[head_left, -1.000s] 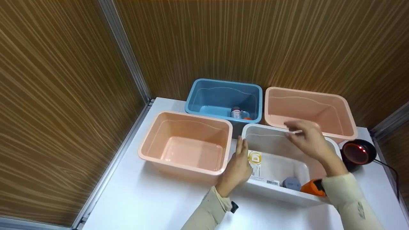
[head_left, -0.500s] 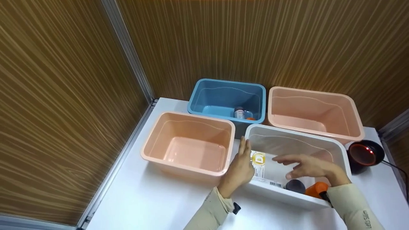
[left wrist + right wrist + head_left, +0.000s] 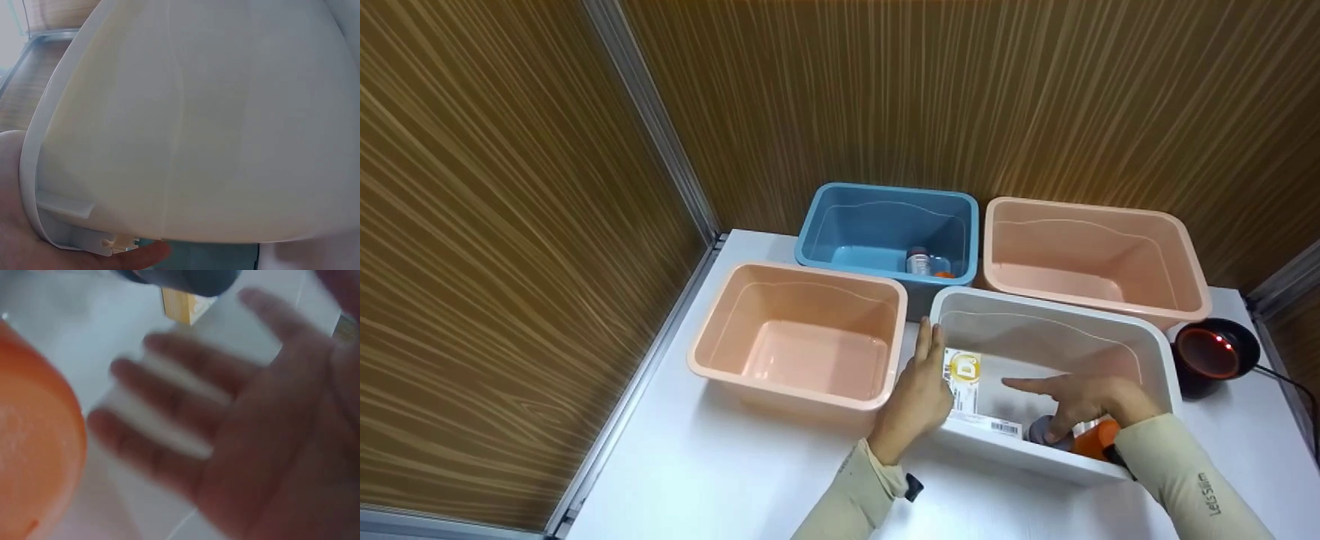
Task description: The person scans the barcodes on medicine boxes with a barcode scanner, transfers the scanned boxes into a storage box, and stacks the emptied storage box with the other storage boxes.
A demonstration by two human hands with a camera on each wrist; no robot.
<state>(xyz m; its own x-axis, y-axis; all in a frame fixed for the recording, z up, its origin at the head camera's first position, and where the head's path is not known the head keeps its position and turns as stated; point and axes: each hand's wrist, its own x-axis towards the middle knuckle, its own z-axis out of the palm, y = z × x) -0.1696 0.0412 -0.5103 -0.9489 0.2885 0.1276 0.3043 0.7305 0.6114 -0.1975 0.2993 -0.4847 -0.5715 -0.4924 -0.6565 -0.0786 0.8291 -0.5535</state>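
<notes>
Left hand (image 3: pixel 915 405) is being rested against the left end of the white bin (image 3: pixel 1035 337); two fingers are being held straight, pointing toward the far side, and nothing is being gripped. In the left wrist view, the rim corner is being touched by the same hand.

Right hand (image 3: pixel 1084 397) is being held down inside the white bin, in its near right part. Fingers are being kept spread, one being pointed left; nothing is being grasped. The thumb is being seen over the grey-topped container (image 3: pixel 1039 430); whether the top is being touched cannot be told. In the right wrist view, the fingers are being blurred.

The grey-topped container is being held by the white bin at its near wall, and is being flanked on the right by an orange container (image 3: pixel 1091 441). The left end of the bin is being occupied by a white box (image 3: pixel 964 379) with a round yellow mark.

Farther left, a blue bin (image 3: pixel 877 217) is being occupied by a small bottle (image 3: pixel 918 262). Two peach bins are being placed around: one left (image 3: pixel 810 300), one far right. A black device (image 3: pixel 1211 352), glowing red, is being borne at right by the white tabletop (image 3: pixel 660 457).
</notes>
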